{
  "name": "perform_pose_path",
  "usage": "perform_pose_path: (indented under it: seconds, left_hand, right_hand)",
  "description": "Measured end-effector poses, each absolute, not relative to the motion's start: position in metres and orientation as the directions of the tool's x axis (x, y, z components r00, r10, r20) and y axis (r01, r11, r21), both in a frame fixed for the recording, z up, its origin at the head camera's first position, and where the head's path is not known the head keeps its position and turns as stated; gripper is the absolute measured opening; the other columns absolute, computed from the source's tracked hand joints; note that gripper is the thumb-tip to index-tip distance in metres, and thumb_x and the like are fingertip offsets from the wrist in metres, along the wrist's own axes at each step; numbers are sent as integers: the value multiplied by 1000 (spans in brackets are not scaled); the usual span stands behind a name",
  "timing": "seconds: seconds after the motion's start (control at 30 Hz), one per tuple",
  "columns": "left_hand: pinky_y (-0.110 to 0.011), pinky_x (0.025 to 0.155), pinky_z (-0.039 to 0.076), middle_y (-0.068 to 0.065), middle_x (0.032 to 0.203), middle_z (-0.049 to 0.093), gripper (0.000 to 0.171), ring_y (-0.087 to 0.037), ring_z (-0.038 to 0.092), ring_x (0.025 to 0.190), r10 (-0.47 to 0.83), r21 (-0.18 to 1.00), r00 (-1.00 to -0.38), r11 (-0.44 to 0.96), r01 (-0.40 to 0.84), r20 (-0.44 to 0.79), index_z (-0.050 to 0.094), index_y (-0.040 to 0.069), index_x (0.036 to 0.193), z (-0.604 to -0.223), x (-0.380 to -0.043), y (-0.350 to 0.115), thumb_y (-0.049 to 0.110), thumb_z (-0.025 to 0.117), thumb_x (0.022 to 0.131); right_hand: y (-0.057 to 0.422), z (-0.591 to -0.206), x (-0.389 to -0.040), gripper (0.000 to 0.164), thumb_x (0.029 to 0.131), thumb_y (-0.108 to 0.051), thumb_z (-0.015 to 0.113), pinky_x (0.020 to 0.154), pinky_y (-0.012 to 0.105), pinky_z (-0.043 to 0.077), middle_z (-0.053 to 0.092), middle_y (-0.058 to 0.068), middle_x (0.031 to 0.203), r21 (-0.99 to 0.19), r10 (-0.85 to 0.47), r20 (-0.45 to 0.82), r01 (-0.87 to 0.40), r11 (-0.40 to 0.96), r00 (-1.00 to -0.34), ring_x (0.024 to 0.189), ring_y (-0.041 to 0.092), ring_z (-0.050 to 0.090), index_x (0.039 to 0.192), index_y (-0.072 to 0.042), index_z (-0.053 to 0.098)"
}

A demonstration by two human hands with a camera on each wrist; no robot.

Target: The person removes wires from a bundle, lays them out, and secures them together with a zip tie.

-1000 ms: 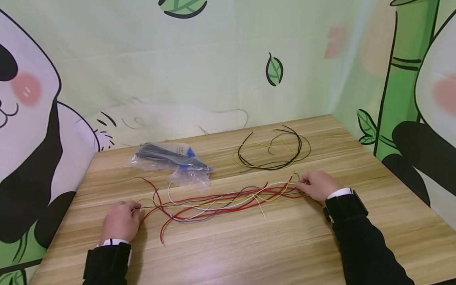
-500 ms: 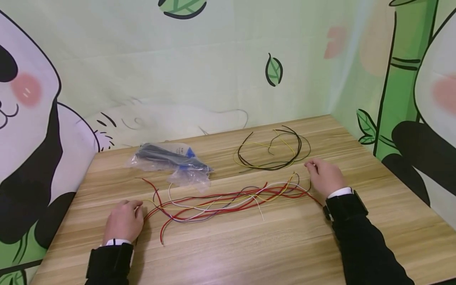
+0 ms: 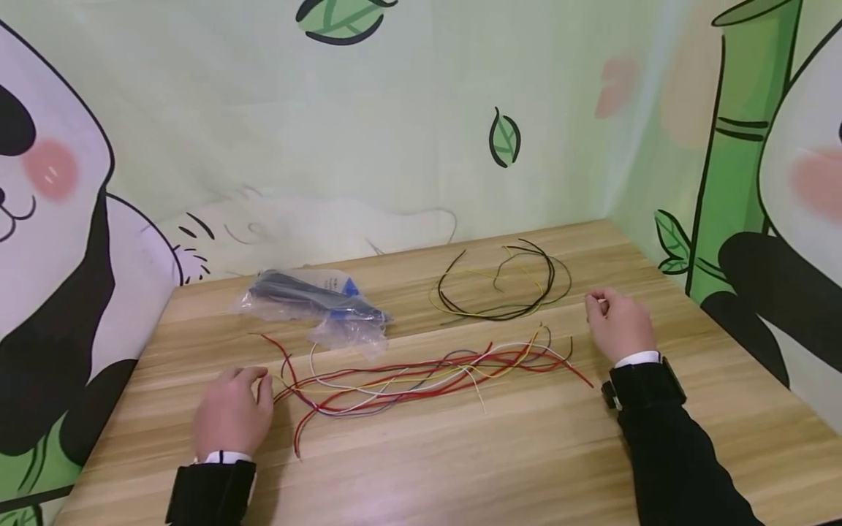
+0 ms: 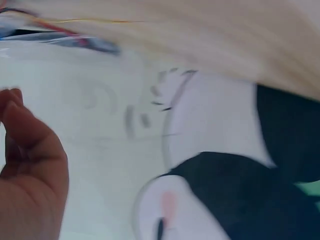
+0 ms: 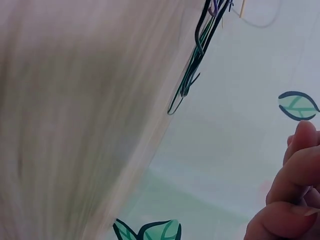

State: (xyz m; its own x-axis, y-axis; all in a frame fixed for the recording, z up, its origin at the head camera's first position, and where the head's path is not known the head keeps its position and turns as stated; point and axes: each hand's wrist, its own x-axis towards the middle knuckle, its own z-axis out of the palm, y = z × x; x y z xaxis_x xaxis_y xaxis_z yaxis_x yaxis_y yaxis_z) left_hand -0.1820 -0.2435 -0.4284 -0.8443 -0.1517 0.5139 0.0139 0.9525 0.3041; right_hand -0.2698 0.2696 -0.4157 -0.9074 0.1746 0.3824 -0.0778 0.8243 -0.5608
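A loose bundle of thin wires (image 3: 395, 380), red, white, yellow and purplish, lies lengthwise across the wooden table. At its left end is my left hand (image 3: 233, 413), low over the table, with the wire tips just beyond its fingers. In the left wrist view, the bent fingers (image 4: 34, 132) show nothing between them. My right hand (image 3: 618, 325) is past the bundle's right end, apart from the wires, with its fingers loosely curled. The right wrist view shows no wire in those fingers (image 5: 295, 175).
A coil of black, yellow and green wires (image 3: 551, 281) lies at the back of the table (image 3: 460, 467). Left of it is a clear plastic bag (image 3: 309, 296) holding dark strips. A panda-print backdrop (image 3: 368, 146) stands behind.
A dark wire was between my left fingers a second ago; none shows there now. That hand has shifted slightly right. My right hand has left the bundle's end, moving right and back.
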Motion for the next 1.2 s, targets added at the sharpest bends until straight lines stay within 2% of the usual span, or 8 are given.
perform_pose_path:
  seconds: [0.2,0.37,0.47,0.63,0.8,1.0,1.2]
  left_hand:
    - [-49,62,55,-16,85,72,10,-36,69,77,27,167,-717,966,199,697,76,2,89,-430,-176,-199,10,74,82]
    - [-39,58,54,-10,78,70,9,-28,66,69,177,50,-637,946,322,750,75,4,85,-437,-172,-167,12,77,80]
    - [-36,57,53,-7,78,70,8,-25,66,68,225,11,-610,934,357,760,74,7,84,-442,-171,-155,13,76,79]
    - [-35,63,53,-4,77,69,6,-24,66,70,262,-1,-607,919,395,750,73,9,80,-451,-169,-144,13,76,80]
    - [-35,66,54,-4,80,70,5,-23,66,72,283,-3,-607,908,419,743,72,11,80,-455,-171,-141,15,76,82]
    - [-35,64,53,-3,80,71,5,-23,65,71,287,-1,-599,902,432,748,72,10,80,-453,-173,-142,14,74,82]
    - [-34,62,52,-2,77,69,5,-21,64,69,284,-2,-603,905,425,746,72,11,79,-454,-173,-144,14,76,81]
  right_hand:
    - [264,-418,-270,28,102,-20,57,62,39,48,73,22,89,-530,153,398,-90,843,-905,73,33,66,109,4,70]
    - [256,-415,-273,28,101,-24,58,62,38,47,72,18,89,-482,68,377,-133,866,-923,74,30,66,107,0,71]
    - [251,-413,-278,25,100,-23,60,63,39,48,73,15,88,-436,-4,361,-173,883,-933,74,28,65,104,-1,72]
    - [249,-410,-290,19,97,-21,64,67,44,52,74,14,91,-332,-110,291,-208,920,-950,77,28,68,102,-4,73]
    - [250,-406,-310,15,94,-20,68,68,44,53,75,11,91,-197,-214,195,-253,947,-957,77,26,67,98,-8,75]
    - [236,-406,-334,10,93,-17,68,68,41,55,74,7,86,-38,-379,100,-384,923,-920,74,20,66,92,-11,76]
    - [191,-407,-342,9,92,-20,71,63,37,53,73,2,82,9,-506,49,-506,862,-861,69,15,63,88,-13,75]
